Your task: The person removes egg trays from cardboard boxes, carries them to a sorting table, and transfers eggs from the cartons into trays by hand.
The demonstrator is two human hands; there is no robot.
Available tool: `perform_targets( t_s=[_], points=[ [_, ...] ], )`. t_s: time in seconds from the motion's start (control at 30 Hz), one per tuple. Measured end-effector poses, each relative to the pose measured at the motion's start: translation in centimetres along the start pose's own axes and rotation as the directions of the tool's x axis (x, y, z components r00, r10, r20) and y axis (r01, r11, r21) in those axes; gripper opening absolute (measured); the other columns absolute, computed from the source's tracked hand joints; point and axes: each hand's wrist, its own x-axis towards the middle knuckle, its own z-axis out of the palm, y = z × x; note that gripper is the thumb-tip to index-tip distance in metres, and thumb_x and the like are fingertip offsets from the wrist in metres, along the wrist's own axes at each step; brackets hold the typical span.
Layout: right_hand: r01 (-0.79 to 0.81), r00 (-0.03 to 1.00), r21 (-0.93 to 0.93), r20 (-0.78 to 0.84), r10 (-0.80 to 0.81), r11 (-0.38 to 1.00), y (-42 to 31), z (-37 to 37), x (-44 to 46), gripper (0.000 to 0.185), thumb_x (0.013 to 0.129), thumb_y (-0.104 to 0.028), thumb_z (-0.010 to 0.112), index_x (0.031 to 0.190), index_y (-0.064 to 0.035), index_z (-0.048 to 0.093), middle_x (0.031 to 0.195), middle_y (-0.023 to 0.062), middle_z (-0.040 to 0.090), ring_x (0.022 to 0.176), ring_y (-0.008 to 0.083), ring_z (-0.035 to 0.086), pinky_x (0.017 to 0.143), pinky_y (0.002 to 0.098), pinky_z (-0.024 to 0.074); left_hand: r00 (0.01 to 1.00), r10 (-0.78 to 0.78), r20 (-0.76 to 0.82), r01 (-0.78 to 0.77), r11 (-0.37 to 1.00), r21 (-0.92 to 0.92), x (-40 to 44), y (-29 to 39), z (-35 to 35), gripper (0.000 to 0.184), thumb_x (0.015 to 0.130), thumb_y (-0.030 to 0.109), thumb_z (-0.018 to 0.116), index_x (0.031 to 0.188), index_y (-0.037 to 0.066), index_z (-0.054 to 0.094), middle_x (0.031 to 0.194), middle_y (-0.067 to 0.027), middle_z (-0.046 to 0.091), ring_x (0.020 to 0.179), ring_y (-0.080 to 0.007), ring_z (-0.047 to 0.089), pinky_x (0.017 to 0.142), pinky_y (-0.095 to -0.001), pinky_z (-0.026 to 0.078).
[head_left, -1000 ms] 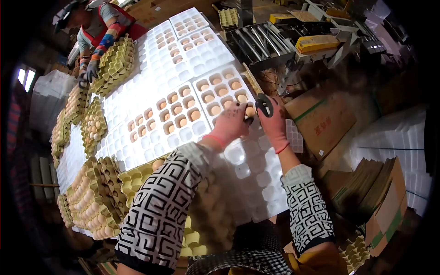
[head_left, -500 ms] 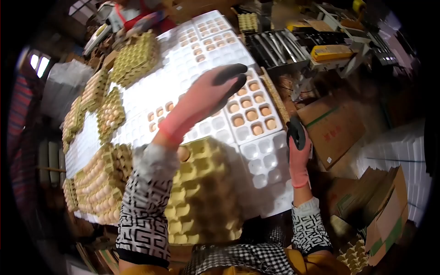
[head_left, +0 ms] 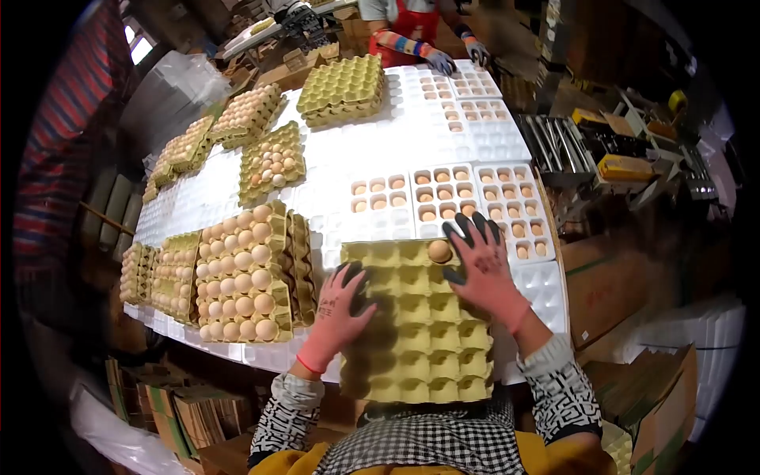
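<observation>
A yellow-green egg tray (head_left: 419, 332) lies right in front of me, with a single brown egg (head_left: 439, 251) in a cell of its far row. Over the tray's left side is my left hand (head_left: 339, 313), in a pink glove with dark fingertips, its fingers apart and holding nothing. My right hand (head_left: 484, 273), gloved the same way, spreads its fingers at the tray's far right corner, close beside the egg. Whether either hand presses on the tray, I cannot tell. Just beyond, white foam trays (head_left: 411, 207) hold eggs in square cells.
Stacked trays full of eggs (head_left: 241, 273) stand at the left. A smaller tray (head_left: 252, 188) carries several eggs, and a pile of egg trays (head_left: 340, 87) sits farther back. Across the table is a co-worker's gloved hand (head_left: 440, 62). Machinery (head_left: 558, 146) and cardboard (head_left: 606, 293) lie to the right.
My view has swung so the table sits squarer. My left hand has come back from over the foam trays to the egg tray; my right hand has moved from the table's right edge to the tray.
</observation>
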Motion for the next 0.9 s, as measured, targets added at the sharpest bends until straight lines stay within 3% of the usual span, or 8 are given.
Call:
perform_targets(
  t_s=[0.13, 0.2, 0.27, 0.3, 0.33, 0.4, 0.57, 0.9],
  points=[
    [-0.050, 0.999, 0.302, 0.033, 0.042, 0.952, -1.0, -1.3, 4.0, 0.049, 0.075, -0.020, 0.076, 0.119, -0.0075, 0.060, 0.124, 0.0116, 0.060, 0.119, 0.0296, 0.054, 0.104, 0.0407, 0.0395, 0.999, 0.043, 0.010, -0.039, 0.965, -0.260, 0.6, 0.0, -4.2, 0.064, 0.080, 0.005, 0.071, 0.139, 0.007, 0.048, 0.140, -0.0141, 0.049, 0.127, -0.0315, 0.049, 0.106, -0.0387, 0.041],
    [-0.192, 0.974, 0.915, 0.133, 0.182, 0.355, -2.8, -2.1, 4.1, 0.044, 0.084, -0.012, 0.071, 0.123, 0.0022, 0.057, 0.116, 0.0103, 0.065, 0.105, 0.0209, 0.064, 0.089, 0.0326, 0.0527, 0.993, -0.037, 0.111, 0.096, 0.795, -0.599, 1.6, 0.2, -6.6, 0.067, 0.084, 0.002, 0.068, 0.145, 0.008, 0.043, 0.143, -0.0065, 0.047, 0.112, -0.0162, 0.056, 0.095, -0.0303, 0.049],
    [-0.227, 0.954, 0.920, 0.275, 0.116, -0.319, -3.8, -1.5, 4.7, 0.046, 0.090, -0.011, 0.064, 0.130, 0.0073, 0.051, 0.118, 0.0130, 0.064, 0.110, 0.0240, 0.063, 0.095, 0.0345, 0.0521, 0.974, -0.042, 0.222, 0.198, 0.633, -0.748, 3.0, 0.7, -9.0, 0.073, 0.083, 0.001, 0.070, 0.148, 0.010, 0.038, 0.145, -0.0044, 0.044, 0.104, -0.0138, 0.057, 0.092, -0.0289, 0.049],
    [-0.254, 0.939, 0.909, 0.313, 0.141, -0.331, -6.6, -3.0, 5.0, 0.048, 0.092, -0.010, 0.059, 0.135, 0.0081, 0.046, 0.123, 0.0156, 0.062, 0.112, 0.0281, 0.063, 0.098, 0.0362, 0.0513, 0.986, 0.099, 0.137, 0.012, 0.766, -0.642, 3.9, -0.2, -9.4, 0.079, 0.081, 0.000, 0.072, 0.150, 0.012, 0.035, 0.146, -0.0039, 0.043, 0.100, -0.0133, 0.056, 0.089, -0.0281, 0.050],
    [-0.092, 0.994, 0.959, 0.104, -0.033, 0.269, -7.0, -2.2, 5.9, 0.047, 0.094, -0.014, 0.056, 0.135, 0.0074, 0.046, 0.124, 0.0159, 0.061, 0.115, 0.0285, 0.061, 0.100, 0.0363, 0.0498, 0.982, 0.130, 0.136, -0.010, 0.758, -0.652, 4.7, -0.3, -10.1, 0.082, 0.079, 0.002, 0.075, 0.150, 0.013, 0.036, 0.145, -0.0055, 0.042, 0.099, -0.0134, 0.055, 0.088, -0.0282, 0.050],
    [-0.304, 0.944, 0.841, 0.330, -0.020, -0.447, -10.1, -1.9, 6.6, 0.048, 0.096, -0.020, 0.055, 0.135, 0.0069, 0.047, 0.123, 0.0146, 0.062, 0.117, 0.0246, 0.059, 0.101, 0.0333, 0.0481, 0.972, 0.192, 0.138, -0.073, 0.799, -0.596, 6.2, -0.2, -12.2, 0.082, 0.078, 0.003, 0.077, 0.149, 0.012, 0.037, 0.145, -0.0084, 0.041, 0.102, -0.0165, 0.057, 0.089, -0.0310, 0.052],
    [-0.406, 0.909, 0.913, 0.399, 0.119, 0.039, -12.5, -1.1, 7.8, 0.056, 0.088, -0.020, 0.066, 0.137, 0.0018, 0.050, 0.114, 0.0061, 0.063, 0.099, 0.0083, 0.057, 0.082, 0.0223, 0.0454, 0.896, 0.435, 0.093, -0.390, 0.869, -0.305, 10.5, -6.7, -12.2, 0.057, 0.079, 0.015, 0.076, 0.130, 0.005, 0.054, 0.127, -0.0160, 0.055, 0.109, -0.0327, 0.060, 0.094, -0.0372, 0.051],
    [-0.465, 0.698, 0.829, 0.126, 0.705, 0.312, -5.0, -4.3, -8.9, 0.058, 0.087, -0.025, 0.068, 0.132, 0.0072, 0.052, 0.116, 0.0159, 0.064, 0.098, 0.0190, 0.063, 0.084, 0.0288, 0.0477, 0.917, -0.334, 0.218, 0.209, 0.867, 0.452, 26.6, -36.6, -14.5, 0.044, 0.089, 0.027, 0.057, 0.129, 0.010, 0.054, 0.116, -0.0227, 0.064, 0.105, -0.0391, 0.062, 0.090, -0.0463, 0.049]
  ],
)
